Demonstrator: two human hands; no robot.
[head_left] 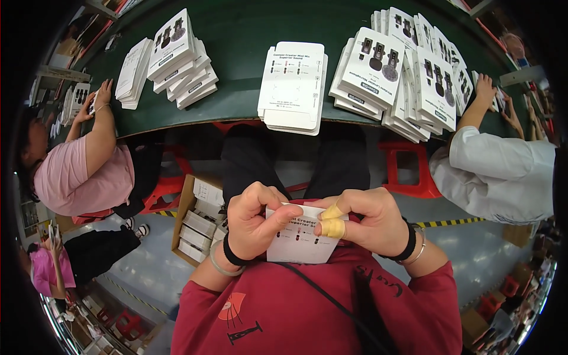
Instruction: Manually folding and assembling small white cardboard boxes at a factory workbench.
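Note:
Close to my body, over my lap, I hold a white printed carton (300, 247) upright between both hands. My left hand (254, 216) pinches its upper left edge with thumb and fingers. At the upper right edge, my right hand (367, 216) grips it, with yellow tape wrapped round the thumb and a finger. The carton's far side is hidden from me. Straight ahead, at the table's near edge, lies a stack of flat white cartons (293, 89) with the same kind of print.
On the green table (236, 35), carton piles (177, 53) stand left and larger piles (376, 65) right. An open cardboard box (188, 222) of white cartons sits low left. People work at both sides, one in pink (83, 165), one in pale grey (497, 171). Red stools (408, 168) stand beneath.

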